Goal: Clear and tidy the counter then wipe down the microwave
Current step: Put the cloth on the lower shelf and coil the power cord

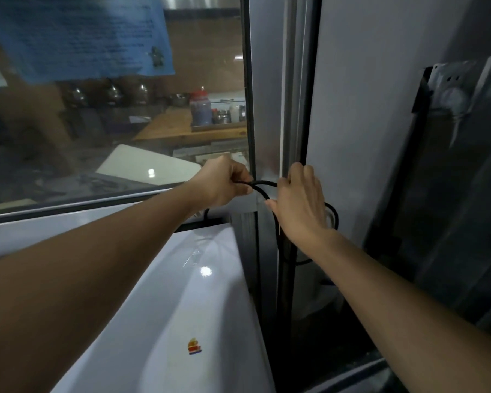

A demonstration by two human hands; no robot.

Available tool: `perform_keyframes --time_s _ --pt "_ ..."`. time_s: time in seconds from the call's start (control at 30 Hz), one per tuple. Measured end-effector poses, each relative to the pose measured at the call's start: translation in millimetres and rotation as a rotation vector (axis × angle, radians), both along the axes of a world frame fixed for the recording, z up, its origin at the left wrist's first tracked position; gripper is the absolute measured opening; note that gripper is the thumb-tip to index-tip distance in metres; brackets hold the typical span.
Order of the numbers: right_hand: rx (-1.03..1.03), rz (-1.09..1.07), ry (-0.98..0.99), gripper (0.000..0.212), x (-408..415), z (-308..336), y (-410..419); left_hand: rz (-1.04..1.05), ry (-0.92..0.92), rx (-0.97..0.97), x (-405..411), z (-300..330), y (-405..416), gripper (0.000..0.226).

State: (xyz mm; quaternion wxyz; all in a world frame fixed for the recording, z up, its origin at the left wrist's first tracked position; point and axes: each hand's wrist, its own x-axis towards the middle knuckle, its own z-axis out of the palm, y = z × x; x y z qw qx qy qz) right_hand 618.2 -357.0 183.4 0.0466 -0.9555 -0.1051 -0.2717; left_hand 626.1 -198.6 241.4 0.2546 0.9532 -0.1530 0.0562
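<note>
Head view, both arms reaching forward over the white microwave (pixel 182 293), whose glossy top fills the lower centre and carries a small coloured sticker (pixel 194 346).

Black cord (pixel 262 191) loops in the gap between the microwave's rear right corner and the metal window frame (pixel 267 109). Left hand (pixel 224 182): fingers curled, pinching the cord at its upper end. From that pinch the cord arcs rightward and down, passing under the right hand (pixel 301 202). Right hand: fingers fairly straight, laid over the loop near the frame; whether they grip the cord underneath, cannot tell. Further loops of cord (pixel 335 217) show beyond and below the right hand, hanging down the dark gap.

Key relation: the free run of cord lies between the two hands, its long axis running from left pinch down-right into the gap. The right hand is nearer the hanging slack; the left holds the end.

Judgement: step in hand is gathering or coiling the cord, part of tidying; wiping appears not yet begun. A wall socket (pixel 451 89) sits upper right, blurred.
</note>
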Motion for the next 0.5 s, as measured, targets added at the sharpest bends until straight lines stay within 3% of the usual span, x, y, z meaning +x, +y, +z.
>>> perform_keyframes --time_s 0.13,0.5 --pt "0.181 0.007 0.098 0.024 6 -14 8 0.002 -0.013 0.026 2 -5 -1 0.006" --pt "0.169 0.031 0.202 0.023 18 -17 0 0.055 -0.045 0.07 -6 -4 13 0.013"
